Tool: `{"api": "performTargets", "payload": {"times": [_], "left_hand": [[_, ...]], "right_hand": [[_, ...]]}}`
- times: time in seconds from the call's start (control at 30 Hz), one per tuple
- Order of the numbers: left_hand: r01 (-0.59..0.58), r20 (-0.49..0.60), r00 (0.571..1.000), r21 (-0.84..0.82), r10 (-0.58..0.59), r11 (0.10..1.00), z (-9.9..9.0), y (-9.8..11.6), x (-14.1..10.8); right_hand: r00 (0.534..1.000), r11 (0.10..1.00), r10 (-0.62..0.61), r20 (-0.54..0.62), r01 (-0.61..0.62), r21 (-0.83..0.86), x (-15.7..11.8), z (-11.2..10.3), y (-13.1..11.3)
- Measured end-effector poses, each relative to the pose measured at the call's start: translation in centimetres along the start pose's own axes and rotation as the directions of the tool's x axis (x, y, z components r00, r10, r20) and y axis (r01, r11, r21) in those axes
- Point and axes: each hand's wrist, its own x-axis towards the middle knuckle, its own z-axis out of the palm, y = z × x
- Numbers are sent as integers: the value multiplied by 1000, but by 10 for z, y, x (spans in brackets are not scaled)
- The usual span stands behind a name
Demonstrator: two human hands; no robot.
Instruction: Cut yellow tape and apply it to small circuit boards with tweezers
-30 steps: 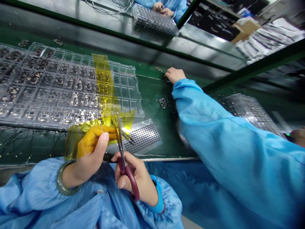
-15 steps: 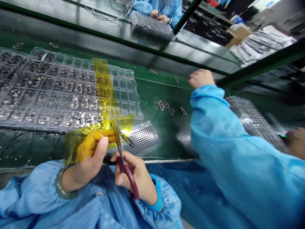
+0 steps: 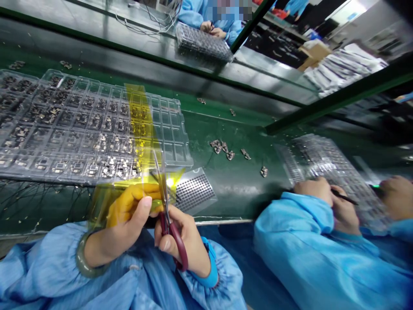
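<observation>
My left hand (image 3: 129,215) pinches a yellow transparent film (image 3: 100,202), which lies over its fingers. In my right hand (image 3: 182,232) are scissors with dark red handles (image 3: 179,247). Their blades point up beside my left fingertips, at the film's edge. A yellow strip (image 3: 138,112) runs across a clear tray (image 3: 167,129) whose left compartments hold small circuit parts. Right of the blades, a sheet of small dark squares (image 3: 195,189) lies on the green bench. A dark tool tip shows behind the blades, mostly hidden.
Small parts (image 3: 222,147) lie loose on the green bench (image 3: 232,181). On the right a person's hands (image 3: 322,196) hold a dark tool near clear trays (image 3: 329,159). Thin wires (image 3: 41,193) lie below the left tray. Another person's hands (image 3: 213,30) are across the bench, beyond a green bar.
The neighbouring person's arm has drawn back from the bench to the trays on the right, and a loose part now shows where it was. My hands have shifted slightly, still holding film and scissors.
</observation>
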Motion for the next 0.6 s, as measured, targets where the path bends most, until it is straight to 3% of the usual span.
{"api": "performTargets", "payload": {"times": [0.27, 0.6], "left_hand": [[-23, -29, 999, 3, 23, 1000, 2, -7, -4], [5, 44, 999, -57, -2, 998, 2, -4, -2]], "right_hand": [[999, 1000, 14, -37, -13, 18, 3, 2, 0], [998, 999, 46, -44, -45, 20, 7, 2, -3]]}}
